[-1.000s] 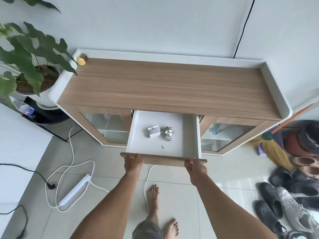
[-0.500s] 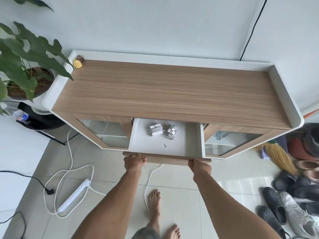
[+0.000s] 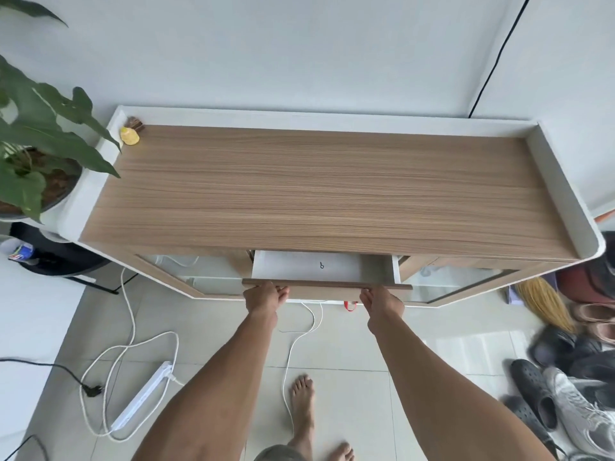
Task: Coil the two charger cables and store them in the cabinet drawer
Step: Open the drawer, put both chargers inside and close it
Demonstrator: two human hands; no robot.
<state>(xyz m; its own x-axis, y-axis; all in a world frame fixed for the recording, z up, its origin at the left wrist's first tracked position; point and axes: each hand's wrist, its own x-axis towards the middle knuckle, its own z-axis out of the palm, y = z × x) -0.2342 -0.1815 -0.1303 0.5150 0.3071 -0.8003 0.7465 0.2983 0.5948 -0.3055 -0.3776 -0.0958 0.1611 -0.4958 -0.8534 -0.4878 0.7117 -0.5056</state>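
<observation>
The white cabinet drawer stands only a little way out under the wooden cabinet top. Its wooden front is held at both ends. My left hand grips the left end and my right hand presses the right end. Only a strip of the drawer floor shows, with a small dark hook on it. The two coiled charger cables are hidden beneath the cabinet top.
A potted plant stands left of the cabinet. A white power strip with looped cords lies on the tiled floor at the left. Several shoes and a broom crowd the right. A yellow item sits on the top's back-left corner.
The drawer has slid in most of the way under both hands. The two coiled cables, visible before, are now out of sight under the cabinet top.
</observation>
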